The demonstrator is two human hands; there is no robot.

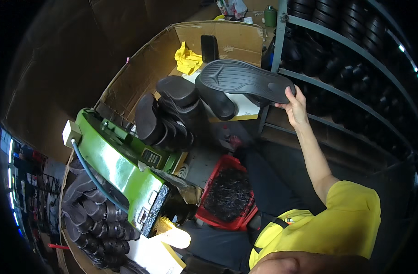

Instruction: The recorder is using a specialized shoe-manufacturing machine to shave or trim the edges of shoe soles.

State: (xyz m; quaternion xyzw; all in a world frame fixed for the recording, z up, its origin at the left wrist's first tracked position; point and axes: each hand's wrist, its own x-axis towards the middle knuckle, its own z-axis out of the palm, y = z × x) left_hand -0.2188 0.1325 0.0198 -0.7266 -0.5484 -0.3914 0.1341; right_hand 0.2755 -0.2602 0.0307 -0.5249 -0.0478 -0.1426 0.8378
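Observation:
My right hand [294, 104] grips a dark slide sandal [245, 78] by one end, thumb on its grooved sole and fingers curled beneath. The sole faces up toward me. Below it, another dark sandal [221, 106] rests on a white sheet [245, 106]. To the left stand stacks of dark sandals [179, 93], close to a green machine [110, 155] with a lit lower end. My left hand is not in view.
A red bin [214, 176] of black shavings stands by my legs. Cardboard walls [236, 39] surround the work area, with a yellow cloth [187, 58] and black slab [210, 48] inside. Metal shelving [341, 86] is at right; more sandals [99, 219] lie lower left.

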